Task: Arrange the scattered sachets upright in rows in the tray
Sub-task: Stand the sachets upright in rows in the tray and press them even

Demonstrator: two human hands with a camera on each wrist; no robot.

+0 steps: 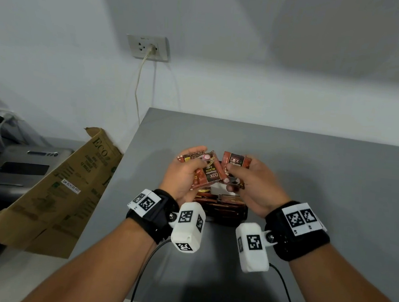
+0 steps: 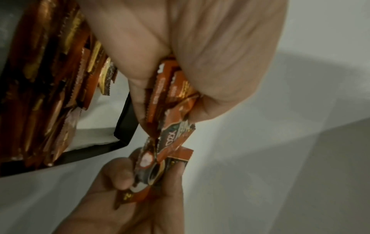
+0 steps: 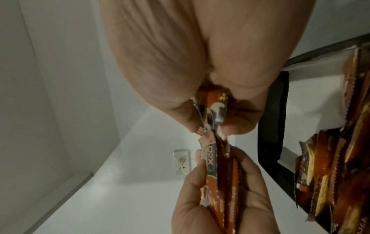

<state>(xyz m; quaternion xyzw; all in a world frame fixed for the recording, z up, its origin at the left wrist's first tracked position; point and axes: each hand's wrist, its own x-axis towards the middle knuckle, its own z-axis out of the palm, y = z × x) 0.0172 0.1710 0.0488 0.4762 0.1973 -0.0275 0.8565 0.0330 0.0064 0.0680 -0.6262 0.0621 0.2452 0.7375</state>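
My left hand grips a small stack of coffee sachets and my right hand pinches another sachet above the black tray; light, crinkly, slippery foil, probably best pinched by the flat edges.

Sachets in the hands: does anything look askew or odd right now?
Yes. The left hand grips a fanned, crooked bunch of sachets, one printed upside down to the head view. The right hand pinches another sachet upright. The tray holds standing sachets; no damage shows.
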